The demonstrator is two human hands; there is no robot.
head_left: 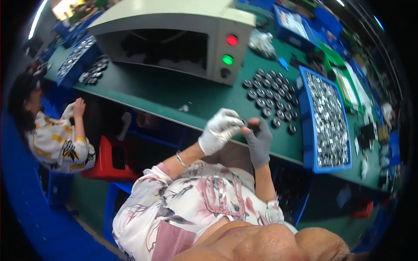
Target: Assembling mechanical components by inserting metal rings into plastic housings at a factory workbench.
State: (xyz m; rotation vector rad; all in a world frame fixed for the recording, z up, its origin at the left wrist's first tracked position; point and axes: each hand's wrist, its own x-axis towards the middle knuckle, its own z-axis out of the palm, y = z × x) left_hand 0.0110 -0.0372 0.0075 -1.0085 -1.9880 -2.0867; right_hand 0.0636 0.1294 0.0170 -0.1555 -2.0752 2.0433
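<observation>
My left hand (pixel 221 131) wears a white glove, and my right hand (pixel 260 141) a grey glove with bare fingertips. Both hands meet over the table's front edge, fingers pinched together. A small dark piece (pixel 245 123) shows between the fingertips; it is mostly covered and too small to name. Beyond my right hand, many round black parts with shiny metal centres (pixel 270 93) stand in loose rows on the green table (pixel 217 98). To their right, a blue bin (pixel 309 148) is filled with small silver metal pieces (pixel 327 117).
A pale machine (pixel 174 21) with a dark opening, a red light and a green light stands at the back. At the left, a seated co-worker (pixel 61 139) is beside a red stool (pixel 114 158). Another blue bin (pixel 72 71) of metal parts lies at the far left.
</observation>
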